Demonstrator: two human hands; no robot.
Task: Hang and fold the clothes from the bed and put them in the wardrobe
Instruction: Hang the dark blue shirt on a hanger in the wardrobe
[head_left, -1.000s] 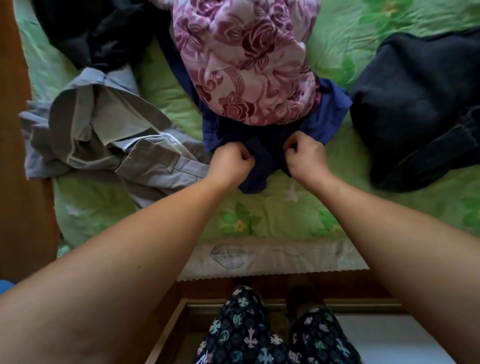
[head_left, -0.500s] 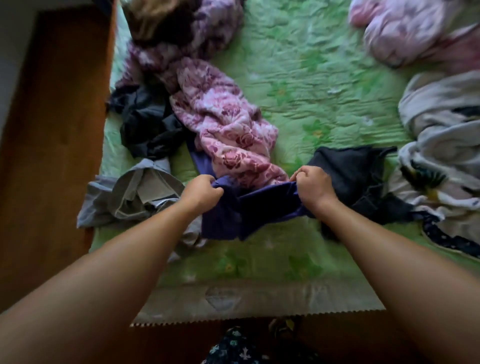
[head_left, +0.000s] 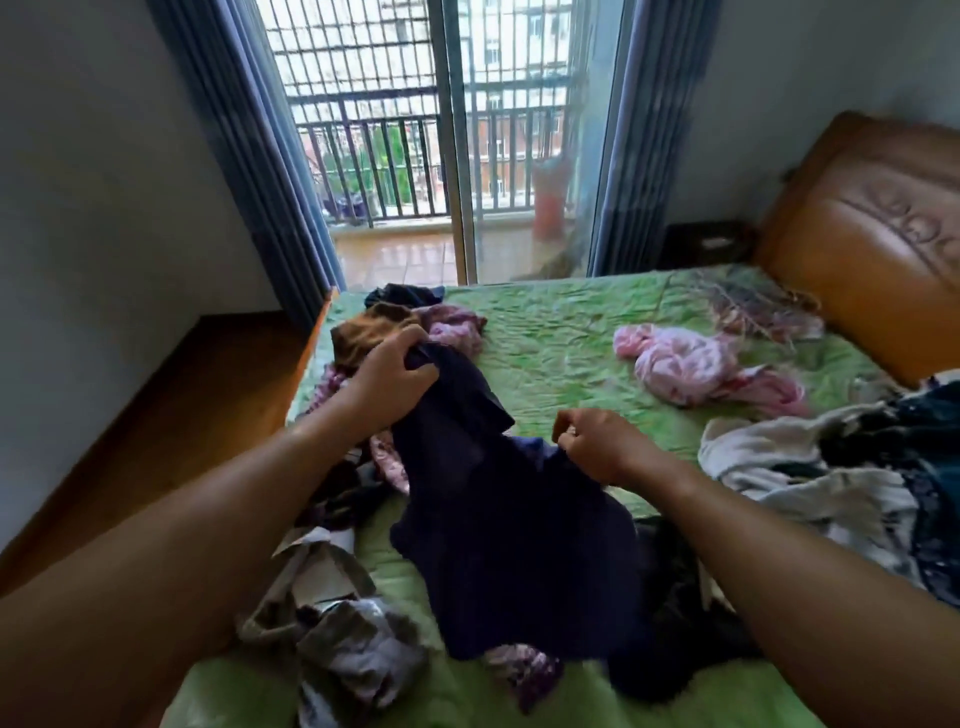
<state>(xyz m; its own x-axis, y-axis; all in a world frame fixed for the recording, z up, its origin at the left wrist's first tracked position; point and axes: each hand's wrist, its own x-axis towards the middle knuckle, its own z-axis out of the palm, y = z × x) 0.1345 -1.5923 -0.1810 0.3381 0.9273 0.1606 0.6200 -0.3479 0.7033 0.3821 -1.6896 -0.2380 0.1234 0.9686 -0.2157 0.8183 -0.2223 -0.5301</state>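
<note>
A dark navy garment (head_left: 514, 530) hangs lifted above the green bed cover (head_left: 561, 343). My left hand (head_left: 389, 374) grips its upper edge, raised higher. Lower and to the right, my right hand (head_left: 597, 447) pinches the other edge. The cloth drapes down between both hands over other clothes. Grey trousers (head_left: 337, 639) lie crumpled at the near left. A pink floral garment (head_left: 452, 327) and a brown one (head_left: 363, 327) lie behind my left hand. A black garment (head_left: 675, 639) lies under the navy one at the right.
A pink bundle (head_left: 691, 364) lies mid-bed. White and dark clothes (head_left: 831, 478) pile at the right edge. A brown padded headboard (head_left: 872, 234) stands at far right. Glass balcony doors (head_left: 457, 145) with blue curtains are ahead. Wooden floor (head_left: 171, 410) runs along the left.
The view rose from looking down at the bed to looking across the room. Both hands lifted the navy garment off the pile, the left higher, and moved apart.
</note>
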